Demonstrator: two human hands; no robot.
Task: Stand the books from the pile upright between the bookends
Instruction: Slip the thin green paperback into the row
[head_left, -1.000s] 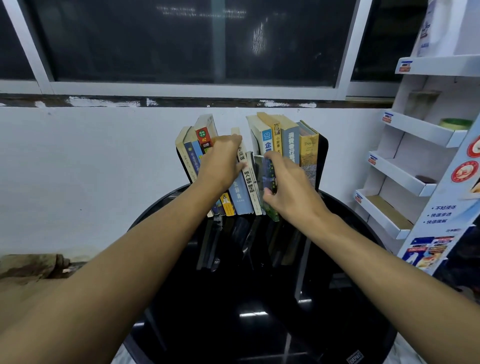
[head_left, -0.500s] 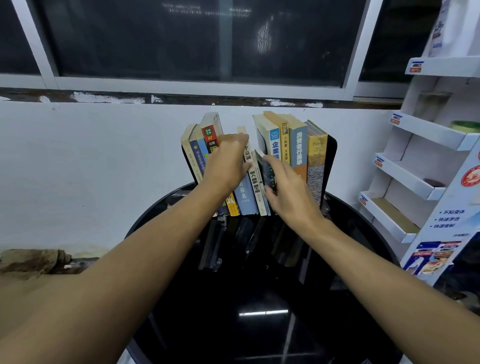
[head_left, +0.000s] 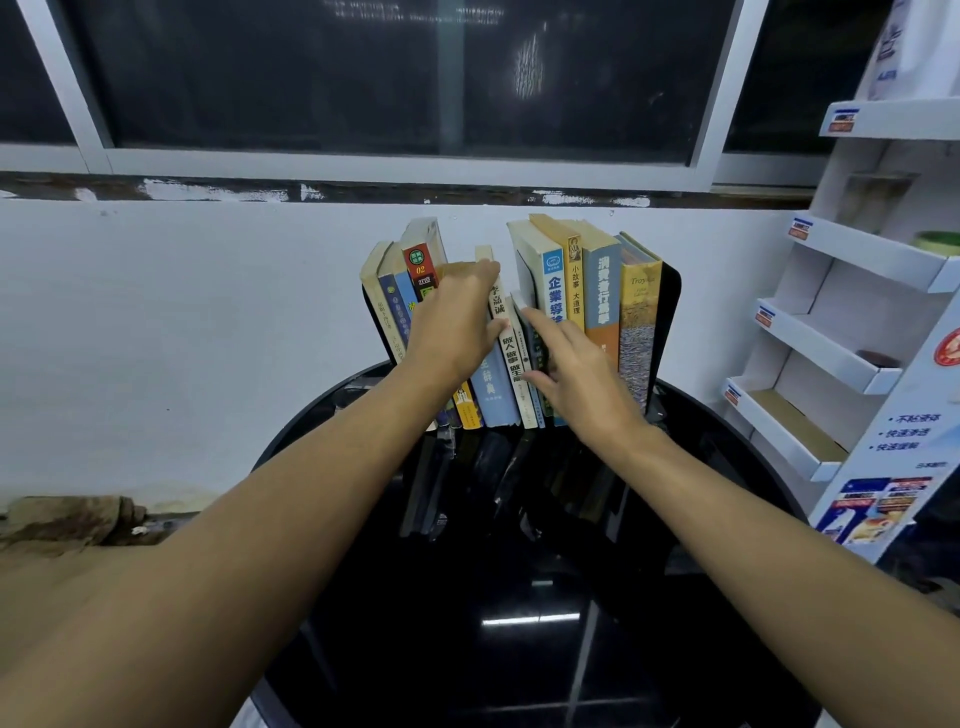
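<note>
One thin dark book (head_left: 534, 340) has slid deeper into the gap left of the right bookend (head_left: 670, 312); my right hand (head_left: 582, 379) pushes it flat-fingered, my left hand (head_left: 457, 322) grips the leaning books (head_left: 402, 312) aside. Nearly seated, I judge.

1. We see a round black table (head_left: 519, 649) — glossy, mirroring what stands on it.
2. At its far edge stands a row of books (head_left: 602, 291), upright or slightly leaning, spines toward us.
3. A black right bookend (head_left: 670, 312) closes the row; we see the left bookend (head_left: 373, 325) only partly.
</note>
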